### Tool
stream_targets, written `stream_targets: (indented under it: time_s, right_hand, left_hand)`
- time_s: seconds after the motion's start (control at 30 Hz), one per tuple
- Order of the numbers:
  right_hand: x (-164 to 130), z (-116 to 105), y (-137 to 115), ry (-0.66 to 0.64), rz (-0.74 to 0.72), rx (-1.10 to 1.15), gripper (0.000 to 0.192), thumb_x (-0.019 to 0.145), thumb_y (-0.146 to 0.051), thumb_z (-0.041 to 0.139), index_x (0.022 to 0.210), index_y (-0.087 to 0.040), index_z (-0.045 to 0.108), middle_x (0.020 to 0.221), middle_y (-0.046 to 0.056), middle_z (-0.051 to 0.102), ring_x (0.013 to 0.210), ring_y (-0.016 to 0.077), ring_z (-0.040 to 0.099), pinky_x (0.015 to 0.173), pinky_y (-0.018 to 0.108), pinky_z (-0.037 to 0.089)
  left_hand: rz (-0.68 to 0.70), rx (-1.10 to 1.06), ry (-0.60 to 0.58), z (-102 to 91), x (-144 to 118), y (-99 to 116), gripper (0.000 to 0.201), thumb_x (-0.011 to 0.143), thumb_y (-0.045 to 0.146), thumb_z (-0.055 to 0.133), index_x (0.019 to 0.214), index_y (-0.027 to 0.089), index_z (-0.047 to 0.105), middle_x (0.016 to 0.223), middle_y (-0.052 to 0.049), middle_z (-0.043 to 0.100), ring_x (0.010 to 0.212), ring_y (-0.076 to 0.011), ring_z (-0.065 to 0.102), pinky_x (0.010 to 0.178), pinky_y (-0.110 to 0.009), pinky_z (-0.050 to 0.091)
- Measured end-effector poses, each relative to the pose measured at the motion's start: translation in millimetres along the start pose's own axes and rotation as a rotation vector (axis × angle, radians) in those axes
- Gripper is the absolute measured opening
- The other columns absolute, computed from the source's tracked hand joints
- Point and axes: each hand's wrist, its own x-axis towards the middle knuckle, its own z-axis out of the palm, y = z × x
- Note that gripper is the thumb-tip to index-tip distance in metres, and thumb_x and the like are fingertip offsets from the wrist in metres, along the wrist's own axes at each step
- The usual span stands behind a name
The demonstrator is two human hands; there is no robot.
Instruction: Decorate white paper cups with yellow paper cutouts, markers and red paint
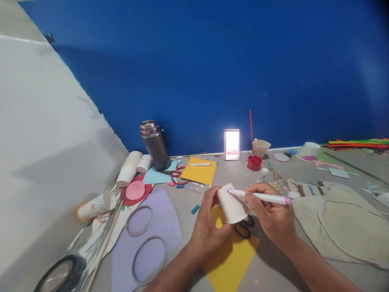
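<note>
A white paper cup [232, 207] is held tilted in my left hand [209, 219], its fingers curled around the side and base. My right hand [273, 215] grips a white marker [263, 196] with a pink end. The marker's tip touches the cup's wall, where small pink marks show. Below the cup lie a yellow sheet [234, 259] and black-handled scissors [243, 230], partly covered by the cup and my hands. A teal marker cap [195, 209] rests just left of my left hand.
Purple paper [165, 215] with two tape rings, stacked cups [130, 168] and a metal flask [155, 146] stand left. Behind are red-handled scissors [174, 175] and a red pot [254, 163] with a stick. A cloth bag [343, 219] lies right.
</note>
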Motion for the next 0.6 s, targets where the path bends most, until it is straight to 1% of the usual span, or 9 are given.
stream_targets:
  time_s: [0.17, 0.33, 0.43, 0.6]
  right_hand:
    - [-0.2, -0.9, -0.9, -0.002, -0.012, -0.019, 0.012, 0.090, -0.030, 0.070, 0.081, -0.021, 0.072, 0.065, 0.000, 0.071, 0.050, 0.0123, 0.066, 0.046, 0.018, 0.052]
    - [1.8, -3.3, -1.2, 0.052, -0.045, -0.051, 0.012, 0.090, -0.028, 0.069, 0.080, -0.022, 0.072, 0.066, -0.001, 0.071, 0.052, 0.0123, 0.065, 0.049, 0.019, 0.053]
    - [2.8, -4.2, -1.4, 0.062, -0.052, -0.072, 0.011, 0.089, -0.028, 0.070, 0.080, -0.022, 0.072, 0.067, 0.000, 0.071, 0.053, 0.0130, 0.065, 0.050, 0.021, 0.053]
    - [3.2, -3.3, -2.2, 0.035, -0.025, -0.058, 0.015, 0.091, -0.030, 0.068, 0.079, -0.022, 0.071, 0.065, 0.000, 0.070, 0.051, 0.0135, 0.063, 0.048, 0.022, 0.051]
  left_hand:
    - [0.001, -0.008, -0.004, -0.3, -0.3, 0.9, 0.076, 0.075, 0.008, 0.069, 0.144, 0.026, 0.045, 0.149, -0.012, 0.055, 0.137, -0.0302, 0.058, 0.117, -0.049, 0.048]
    - [-0.017, -0.028, -0.005, -0.4, -0.5, 1.8, 0.077, 0.074, 0.007, 0.070, 0.144, 0.025, 0.044, 0.149, -0.012, 0.054, 0.136, -0.0301, 0.058, 0.118, -0.049, 0.047]
    - [-0.020, -0.033, -0.008, -0.3, -0.3, 3.3, 0.075, 0.075, 0.007, 0.070, 0.144, 0.025, 0.045, 0.149, -0.012, 0.054, 0.136, -0.0301, 0.058, 0.118, -0.049, 0.047]
    - [-0.002, -0.014, -0.005, -0.3, 0.1, 4.0, 0.076, 0.074, 0.005, 0.070, 0.143, 0.025, 0.047, 0.148, -0.013, 0.055, 0.136, -0.0310, 0.058, 0.117, -0.050, 0.048]
